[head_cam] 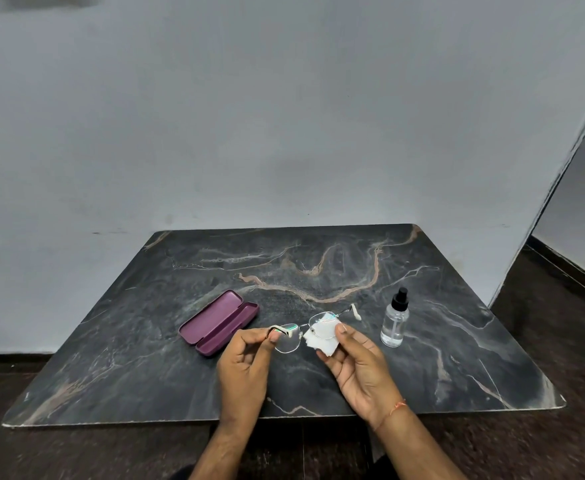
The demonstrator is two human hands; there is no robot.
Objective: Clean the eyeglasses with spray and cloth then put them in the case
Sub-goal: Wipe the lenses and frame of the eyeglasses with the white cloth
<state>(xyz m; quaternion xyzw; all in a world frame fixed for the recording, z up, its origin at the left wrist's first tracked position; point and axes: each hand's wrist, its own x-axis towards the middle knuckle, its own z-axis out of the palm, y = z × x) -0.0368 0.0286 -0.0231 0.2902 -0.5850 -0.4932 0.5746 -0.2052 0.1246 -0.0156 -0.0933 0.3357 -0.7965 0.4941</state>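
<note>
Thin-rimmed eyeglasses [289, 339] with clear lenses are held above the dark marble table [145, 358]. My left hand [246, 365] pinches the left end of the frame between thumb and fingers. My right hand [357, 362] presses a small white cloth [320, 339] around the right lens, thumb on top. One temple arm with a pale tip sticks out to the right. A purple glasses case [218, 322] lies open on the table to the left of the hands. A clear spray bottle [395, 318] with a black nozzle stands upright to the right.
A grey wall rises right behind the table's far edge. Dark floor shows at the right and along the near edge. A thin red thread circles my right wrist.
</note>
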